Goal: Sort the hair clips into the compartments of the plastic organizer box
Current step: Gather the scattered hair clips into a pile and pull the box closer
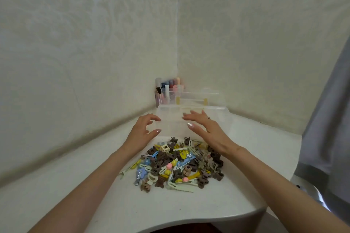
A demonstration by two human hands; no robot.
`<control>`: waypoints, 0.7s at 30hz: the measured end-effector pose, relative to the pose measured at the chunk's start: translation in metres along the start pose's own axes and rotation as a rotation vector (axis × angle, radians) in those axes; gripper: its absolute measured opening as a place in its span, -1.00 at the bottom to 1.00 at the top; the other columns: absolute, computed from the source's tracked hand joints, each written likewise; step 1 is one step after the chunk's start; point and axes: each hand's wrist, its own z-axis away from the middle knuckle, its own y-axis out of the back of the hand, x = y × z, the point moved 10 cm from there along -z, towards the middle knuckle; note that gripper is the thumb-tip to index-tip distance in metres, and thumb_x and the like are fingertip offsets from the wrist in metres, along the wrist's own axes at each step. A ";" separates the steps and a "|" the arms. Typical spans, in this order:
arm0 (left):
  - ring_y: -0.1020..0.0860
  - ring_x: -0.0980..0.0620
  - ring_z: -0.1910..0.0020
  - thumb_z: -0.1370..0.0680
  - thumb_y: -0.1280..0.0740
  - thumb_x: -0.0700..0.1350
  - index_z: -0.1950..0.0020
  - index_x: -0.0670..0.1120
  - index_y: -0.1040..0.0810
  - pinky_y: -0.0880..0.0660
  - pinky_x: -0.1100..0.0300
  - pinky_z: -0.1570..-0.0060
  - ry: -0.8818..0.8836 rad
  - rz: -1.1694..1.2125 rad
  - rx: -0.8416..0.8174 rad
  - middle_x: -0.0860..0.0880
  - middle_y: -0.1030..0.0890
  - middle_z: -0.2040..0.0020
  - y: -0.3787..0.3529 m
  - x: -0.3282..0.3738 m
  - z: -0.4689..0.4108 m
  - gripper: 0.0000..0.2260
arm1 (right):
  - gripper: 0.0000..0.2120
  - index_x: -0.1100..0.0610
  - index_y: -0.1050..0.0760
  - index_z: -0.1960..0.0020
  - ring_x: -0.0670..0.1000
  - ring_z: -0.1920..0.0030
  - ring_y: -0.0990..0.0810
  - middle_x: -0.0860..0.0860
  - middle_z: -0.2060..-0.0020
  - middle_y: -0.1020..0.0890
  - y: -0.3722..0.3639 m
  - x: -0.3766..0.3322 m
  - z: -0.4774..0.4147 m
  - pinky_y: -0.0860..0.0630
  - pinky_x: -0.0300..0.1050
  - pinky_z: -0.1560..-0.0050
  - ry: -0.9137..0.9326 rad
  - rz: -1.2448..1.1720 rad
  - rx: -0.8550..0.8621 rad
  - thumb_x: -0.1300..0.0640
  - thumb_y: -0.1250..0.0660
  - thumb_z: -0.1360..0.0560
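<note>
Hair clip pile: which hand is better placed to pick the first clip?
Probably left: the left hand hovers at the far edge of the hair clip pile, fingers loosely curled; the right hand is spread over the organizer box.

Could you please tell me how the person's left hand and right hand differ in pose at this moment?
The left hand has curved, claw-like fingers; the right hand has them nearly straight. The left hand is at the left front corner of the clear plastic organizer box; the right hand reaches over its middle. The right hand shows a ring; the left hand shows none. Both hold nothing.
</note>
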 end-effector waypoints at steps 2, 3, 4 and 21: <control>-0.39 0.07 -0.20 -0.50 -0.35 -0.14 -0.05 0.02 -0.44 -0.42 0.16 -0.11 -0.009 -0.008 0.000 0.06 -0.41 -0.23 -0.002 0.003 -0.001 -0.83 | -0.63 -0.05 -0.48 -0.27 -0.21 -0.42 -0.22 -0.14 -0.36 -0.42 0.024 0.010 0.006 0.07 -0.22 -0.47 -0.028 0.099 0.208 -0.14 -0.14 -0.55; -0.40 0.09 -0.19 -0.50 -0.34 -0.14 -0.04 -0.01 -0.44 -0.42 0.21 -0.08 -0.011 -0.006 0.000 0.05 -0.45 -0.21 -0.003 0.003 -0.001 -0.85 | -0.67 -0.02 -0.48 -0.26 -0.12 -0.44 -0.24 -0.09 -0.37 -0.42 0.039 0.018 0.010 0.05 -0.14 -0.48 -0.066 0.167 0.328 -0.09 -0.14 -0.57; -0.41 0.10 -0.17 -0.51 -0.33 -0.14 -0.03 -0.02 -0.44 -0.41 0.30 -0.03 -0.013 -0.004 0.001 0.05 -0.48 -0.18 -0.004 0.003 0.000 -0.86 | -0.70 0.03 -0.49 -0.26 -0.05 -0.44 -0.25 -0.04 -0.37 -0.42 0.053 0.027 0.014 0.03 -0.10 -0.48 -0.121 0.208 0.429 -0.03 -0.15 -0.60; -0.23 0.00 -0.43 -0.60 -0.17 0.00 -0.50 -0.09 -0.10 -0.23 0.04 -0.37 0.333 0.360 -0.112 -0.01 -0.19 -0.49 -0.015 -0.029 -0.042 -0.49 | -0.59 0.05 -0.32 -0.41 0.04 -0.27 -0.48 0.01 -0.34 -0.41 0.063 0.151 0.007 -0.24 0.16 -0.42 -0.756 -0.698 0.380 0.25 -0.13 -0.58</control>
